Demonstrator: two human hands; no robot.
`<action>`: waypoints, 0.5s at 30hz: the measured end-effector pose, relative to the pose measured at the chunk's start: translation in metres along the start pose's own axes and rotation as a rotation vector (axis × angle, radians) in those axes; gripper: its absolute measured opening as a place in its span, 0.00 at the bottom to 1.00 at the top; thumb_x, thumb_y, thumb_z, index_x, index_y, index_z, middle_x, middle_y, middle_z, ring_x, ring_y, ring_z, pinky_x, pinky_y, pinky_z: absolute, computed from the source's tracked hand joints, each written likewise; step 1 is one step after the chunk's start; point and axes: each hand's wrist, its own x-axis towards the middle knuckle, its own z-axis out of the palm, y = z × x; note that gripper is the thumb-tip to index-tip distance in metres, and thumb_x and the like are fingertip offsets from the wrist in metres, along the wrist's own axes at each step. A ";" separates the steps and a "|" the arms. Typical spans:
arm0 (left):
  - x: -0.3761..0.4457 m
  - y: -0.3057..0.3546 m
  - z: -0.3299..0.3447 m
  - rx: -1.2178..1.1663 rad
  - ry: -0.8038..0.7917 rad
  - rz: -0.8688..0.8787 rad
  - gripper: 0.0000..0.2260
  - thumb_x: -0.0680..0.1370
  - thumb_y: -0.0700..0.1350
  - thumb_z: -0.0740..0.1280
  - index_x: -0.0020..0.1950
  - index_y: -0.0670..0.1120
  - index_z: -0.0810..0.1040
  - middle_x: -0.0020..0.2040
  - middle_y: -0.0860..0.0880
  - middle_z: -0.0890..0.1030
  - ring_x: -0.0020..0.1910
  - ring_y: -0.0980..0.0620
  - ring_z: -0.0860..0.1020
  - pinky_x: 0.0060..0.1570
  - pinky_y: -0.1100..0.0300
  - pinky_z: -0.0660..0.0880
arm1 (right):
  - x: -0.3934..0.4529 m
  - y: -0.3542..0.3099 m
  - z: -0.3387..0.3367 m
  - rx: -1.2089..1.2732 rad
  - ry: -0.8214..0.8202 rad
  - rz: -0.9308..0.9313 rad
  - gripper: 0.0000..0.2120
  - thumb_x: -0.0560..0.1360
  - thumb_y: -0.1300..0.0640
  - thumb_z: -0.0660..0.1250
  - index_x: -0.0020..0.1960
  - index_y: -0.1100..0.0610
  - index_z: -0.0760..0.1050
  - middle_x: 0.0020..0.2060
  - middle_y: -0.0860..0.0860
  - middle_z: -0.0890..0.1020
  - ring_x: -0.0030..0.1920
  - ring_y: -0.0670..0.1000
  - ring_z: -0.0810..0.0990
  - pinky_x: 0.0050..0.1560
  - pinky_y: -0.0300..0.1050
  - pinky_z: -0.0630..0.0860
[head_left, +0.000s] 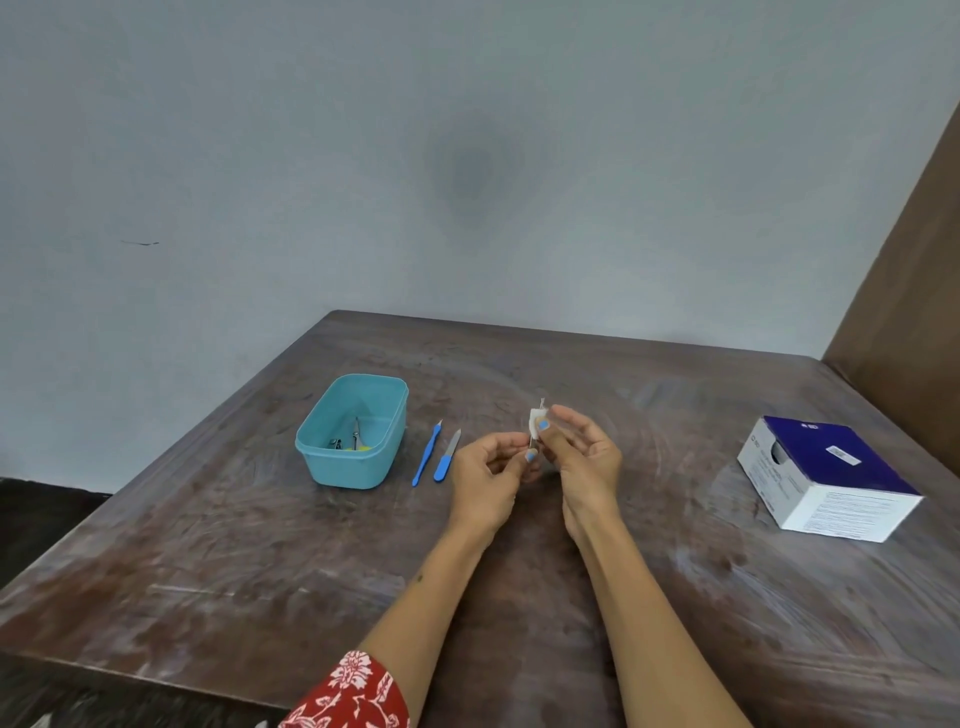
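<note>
Above the middle of the wooden table (519, 597), my left hand (491, 480) pinches the lower end of a thin metal tool (540, 404), whose tip sticks up past my fingers. My right hand (584, 457) pinches a small white swab (535, 420) against the tool's upper part. The tool's middle is hidden by the swab and my fingers. A blue-handled pointed tool (425, 457) and a blue-handled nail file (447, 457) lie side by side just left of my hands.
A teal plastic tub (332, 470) at the left holds small metal manicure tools (353, 436). A white and dark blue cardboard box (831, 478) sits at the right. A grey wall stands behind the table, and a brown panel rises at the far right.
</note>
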 end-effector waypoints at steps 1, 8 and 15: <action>0.000 0.000 0.000 0.010 -0.004 -0.001 0.11 0.74 0.31 0.67 0.43 0.48 0.79 0.39 0.48 0.83 0.37 0.55 0.81 0.39 0.65 0.78 | -0.001 0.000 0.000 -0.010 -0.003 0.010 0.10 0.71 0.70 0.69 0.46 0.57 0.78 0.34 0.50 0.85 0.35 0.45 0.83 0.37 0.35 0.79; -0.002 0.002 -0.002 0.026 -0.025 -0.021 0.07 0.74 0.32 0.67 0.47 0.42 0.80 0.39 0.47 0.82 0.35 0.56 0.82 0.37 0.67 0.78 | -0.001 -0.005 0.002 -0.035 0.021 0.002 0.07 0.70 0.71 0.69 0.45 0.61 0.80 0.38 0.53 0.83 0.34 0.43 0.82 0.37 0.33 0.78; -0.001 0.001 -0.002 0.004 -0.014 -0.010 0.09 0.74 0.32 0.67 0.44 0.46 0.80 0.38 0.47 0.83 0.34 0.56 0.81 0.37 0.66 0.78 | -0.007 -0.004 0.003 -0.050 0.017 -0.010 0.07 0.69 0.70 0.71 0.45 0.62 0.80 0.36 0.53 0.83 0.34 0.42 0.82 0.37 0.33 0.78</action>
